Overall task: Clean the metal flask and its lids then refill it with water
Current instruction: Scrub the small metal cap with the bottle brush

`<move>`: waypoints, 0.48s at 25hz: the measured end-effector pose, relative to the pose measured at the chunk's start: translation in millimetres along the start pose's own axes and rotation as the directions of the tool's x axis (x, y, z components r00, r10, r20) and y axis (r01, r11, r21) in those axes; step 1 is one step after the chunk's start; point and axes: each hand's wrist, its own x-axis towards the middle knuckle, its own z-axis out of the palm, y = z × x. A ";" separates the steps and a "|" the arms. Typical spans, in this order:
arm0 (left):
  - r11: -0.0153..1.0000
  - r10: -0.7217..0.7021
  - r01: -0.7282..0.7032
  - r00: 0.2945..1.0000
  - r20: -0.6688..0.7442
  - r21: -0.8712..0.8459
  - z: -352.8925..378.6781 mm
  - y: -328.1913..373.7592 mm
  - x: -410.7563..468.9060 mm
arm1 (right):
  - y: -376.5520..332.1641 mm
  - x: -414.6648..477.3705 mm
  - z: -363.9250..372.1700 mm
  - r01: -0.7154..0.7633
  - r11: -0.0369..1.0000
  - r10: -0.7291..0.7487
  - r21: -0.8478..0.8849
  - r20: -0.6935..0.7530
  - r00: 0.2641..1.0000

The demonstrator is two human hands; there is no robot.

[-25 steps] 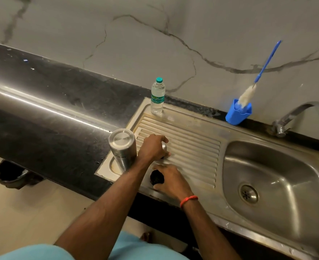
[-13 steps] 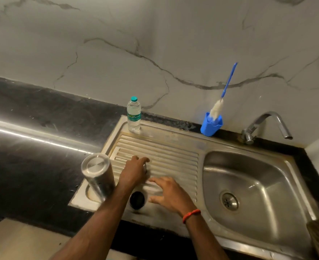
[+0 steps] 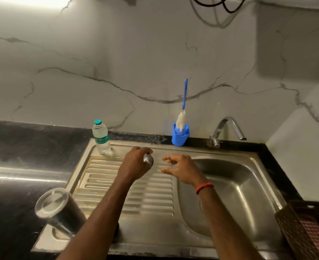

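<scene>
Your left hand (image 3: 134,165) grips the metal lid (image 3: 148,159) above the drainboard (image 3: 102,177); your right hand (image 3: 183,168) (fingers loosely spread) holds nothing.

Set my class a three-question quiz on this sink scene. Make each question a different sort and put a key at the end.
1. True or false: the right hand grips the bottle brush.
2. What does the left hand hold above the drainboard? A. a small metal lid B. a sponge C. a spoon
3. Fill the gap: the bottle brush stands in a blue ____ behind the sink, left of the tap.
Key: 1 false, the right hand holds nothing; 2 A; 3 holder.
</scene>
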 end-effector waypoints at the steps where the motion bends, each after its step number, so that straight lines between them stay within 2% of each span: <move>1: 1.000 0.014 -0.014 1.000 -0.005 -0.003 -1.2 9.4 5.9 | 1.6 4.2 -10.1 -0.003 1.000 0.003 0.001 -0.022 1.000; 8: 0.990 0.129 -0.132 0.990 -0.062 -0.048 0.2 47.3 47.7 | 22.3 42.9 -61.7 -0.019 0.999 0.024 0.030 -0.178 0.984; 12: 0.989 0.143 -0.144 0.989 -0.030 -0.023 -2.6 57.4 77.4 | 29.5 80.3 -90.4 -0.040 0.997 0.058 0.063 -0.309 0.949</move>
